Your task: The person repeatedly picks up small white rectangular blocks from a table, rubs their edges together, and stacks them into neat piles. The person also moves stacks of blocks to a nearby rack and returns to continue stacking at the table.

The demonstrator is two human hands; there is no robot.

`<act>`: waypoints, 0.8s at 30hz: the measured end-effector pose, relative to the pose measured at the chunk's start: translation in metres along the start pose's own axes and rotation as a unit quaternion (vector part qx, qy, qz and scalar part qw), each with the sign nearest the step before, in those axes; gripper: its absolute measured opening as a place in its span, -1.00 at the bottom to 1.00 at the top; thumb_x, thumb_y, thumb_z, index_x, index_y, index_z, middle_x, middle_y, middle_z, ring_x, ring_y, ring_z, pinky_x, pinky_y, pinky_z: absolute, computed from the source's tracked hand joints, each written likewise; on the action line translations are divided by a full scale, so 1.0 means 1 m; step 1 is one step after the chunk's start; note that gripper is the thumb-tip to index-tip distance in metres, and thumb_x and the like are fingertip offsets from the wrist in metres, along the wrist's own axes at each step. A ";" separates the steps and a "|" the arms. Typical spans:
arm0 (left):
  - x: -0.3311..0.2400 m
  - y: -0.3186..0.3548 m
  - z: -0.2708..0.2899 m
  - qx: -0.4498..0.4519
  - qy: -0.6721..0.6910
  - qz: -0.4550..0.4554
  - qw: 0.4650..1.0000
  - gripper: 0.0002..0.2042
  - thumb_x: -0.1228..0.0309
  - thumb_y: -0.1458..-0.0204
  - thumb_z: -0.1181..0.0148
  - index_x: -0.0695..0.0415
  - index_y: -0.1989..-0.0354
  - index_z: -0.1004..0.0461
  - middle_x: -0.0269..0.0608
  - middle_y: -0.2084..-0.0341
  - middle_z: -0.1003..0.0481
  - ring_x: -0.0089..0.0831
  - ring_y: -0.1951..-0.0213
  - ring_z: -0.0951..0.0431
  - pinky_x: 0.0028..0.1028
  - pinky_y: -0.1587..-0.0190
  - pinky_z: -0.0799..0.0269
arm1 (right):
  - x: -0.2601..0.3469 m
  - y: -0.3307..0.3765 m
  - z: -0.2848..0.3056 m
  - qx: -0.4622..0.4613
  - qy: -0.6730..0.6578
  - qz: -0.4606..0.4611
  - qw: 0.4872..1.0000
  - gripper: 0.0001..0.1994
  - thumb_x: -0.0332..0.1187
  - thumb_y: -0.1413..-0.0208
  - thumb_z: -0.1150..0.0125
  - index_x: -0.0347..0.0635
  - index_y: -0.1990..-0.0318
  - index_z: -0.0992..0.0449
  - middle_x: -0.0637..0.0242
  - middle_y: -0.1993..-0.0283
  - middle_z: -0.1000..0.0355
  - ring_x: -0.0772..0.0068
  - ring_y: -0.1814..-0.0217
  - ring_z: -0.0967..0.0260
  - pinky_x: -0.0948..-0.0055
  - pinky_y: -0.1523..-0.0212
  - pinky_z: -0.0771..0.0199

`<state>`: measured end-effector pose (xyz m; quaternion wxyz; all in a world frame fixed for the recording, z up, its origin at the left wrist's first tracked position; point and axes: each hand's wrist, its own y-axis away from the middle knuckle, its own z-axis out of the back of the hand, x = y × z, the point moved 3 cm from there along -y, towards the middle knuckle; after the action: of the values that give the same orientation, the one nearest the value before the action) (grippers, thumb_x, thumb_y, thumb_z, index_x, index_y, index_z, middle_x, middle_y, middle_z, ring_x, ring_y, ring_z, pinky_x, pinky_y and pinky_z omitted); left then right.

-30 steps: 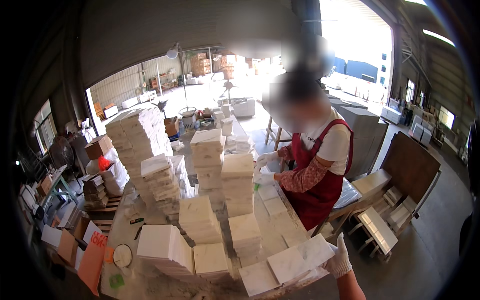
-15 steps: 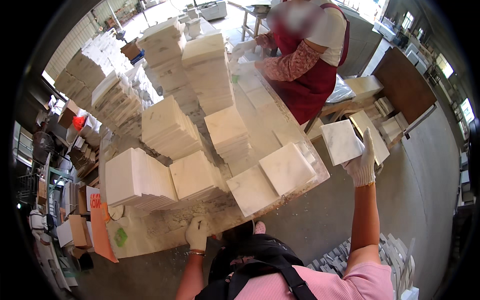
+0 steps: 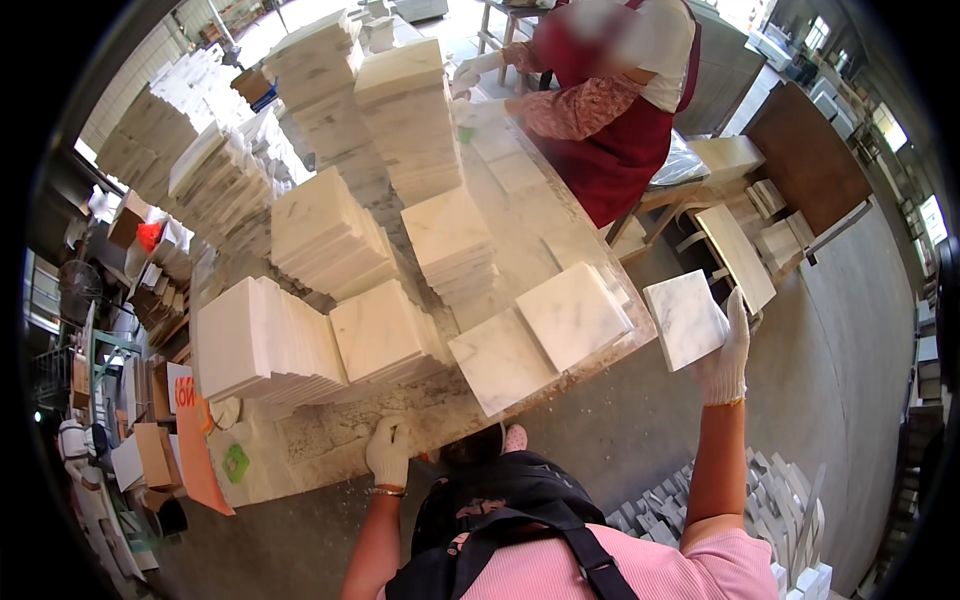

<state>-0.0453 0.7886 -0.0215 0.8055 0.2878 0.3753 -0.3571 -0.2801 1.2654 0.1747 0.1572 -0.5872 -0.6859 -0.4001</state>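
Note:
My right hand (image 3: pixel 724 365), in a white knitted glove, holds up a square white marble tile (image 3: pixel 685 320) with grey veining. The tile is off the table's right edge, with my hand at its right side. My left hand (image 3: pixel 387 452), also gloved, rests at the near edge of the worktable (image 3: pixel 335 432) with its fingers curled; what they close on, if anything, is hidden. Between my hands, at the table's near right corner, lie a slightly raised tile (image 3: pixel 573 316) and another tile (image 3: pixel 502 362) beside it.
Tile stacks (image 3: pixel 265 335) of different heights cover the table's left and middle. A co-worker in a red apron (image 3: pixel 630 165) stands at its far right side, gloved hands over the table. Right of them is a wooden bench (image 3: pixel 735 255). Stone pieces (image 3: pixel 770 510) stand on the floor at lower right.
My right hand has come down and nearer with the tile, whose face is now more upright. My left hand stays at the table edge. The view has shifted slightly.

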 end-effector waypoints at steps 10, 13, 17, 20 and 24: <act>-0.021 0.006 0.002 0.020 0.027 0.060 0.998 -0.82 0.34 -0.16 -0.21 0.12 0.13 -0.56 -0.17 0.36 -0.61 -0.39 0.34 -0.59 -0.42 0.19 -0.48 | -0.022 0.032 0.011 0.035 0.003 -0.031 0.999 -0.23 0.30 -0.25 0.03 -0.39 -0.13 -0.44 0.07 -0.04 -0.53 0.17 0.00 -0.55 0.17 -0.04 -0.56; -0.026 0.007 0.006 -0.011 -0.041 -0.051 0.998 -0.80 0.32 -0.16 -0.21 0.11 0.11 -0.57 -0.17 0.36 -0.61 -0.40 0.34 -0.59 -0.42 0.19 -0.48 | -0.032 0.044 0.013 0.063 0.013 -0.059 0.996 -0.24 0.28 -0.27 0.06 -0.40 -0.13 -0.44 0.05 -0.04 -0.54 0.16 0.00 -0.55 0.17 -0.05 -0.56; -0.020 0.004 0.006 0.001 -0.045 -0.029 0.999 -0.79 0.29 -0.17 -0.20 0.06 0.08 -0.57 -0.16 0.37 -0.61 -0.39 0.34 -0.60 -0.41 0.19 -0.48 | -0.051 0.068 0.009 0.085 0.050 -0.068 0.993 -0.27 0.19 -0.35 0.15 -0.46 -0.15 -0.42 0.02 -0.03 -0.54 0.13 -0.01 -0.56 0.16 -0.07 -0.55; -0.012 0.003 0.006 0.005 -0.051 -0.026 0.998 -0.79 0.27 -0.17 -0.19 0.03 0.08 -0.58 -0.14 0.38 -0.61 -0.35 0.33 -0.61 -0.40 0.20 -0.48 | -0.072 0.078 0.023 0.117 0.095 -0.084 0.985 -0.29 0.13 -0.37 0.15 -0.51 -0.20 -0.37 0.02 -0.12 -0.49 0.13 -0.11 -0.51 0.15 -0.14 -0.51; -0.018 0.004 0.010 0.016 -0.029 -0.041 0.999 -0.78 0.25 -0.18 -0.19 0.01 0.06 -0.57 -0.12 0.38 -0.61 -0.30 0.34 -0.62 -0.37 0.22 -0.49 | -0.103 0.096 0.012 0.120 0.035 -0.149 0.981 -0.29 0.14 -0.33 0.05 -0.49 -0.21 -0.37 0.00 -0.13 -0.49 0.10 -0.11 -0.50 0.13 -0.13 -0.51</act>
<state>-0.0467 0.7900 -0.0013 0.7962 0.2749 0.3571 -0.4038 -0.1606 1.2035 0.1317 0.1887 -0.4411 -0.8028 -0.3541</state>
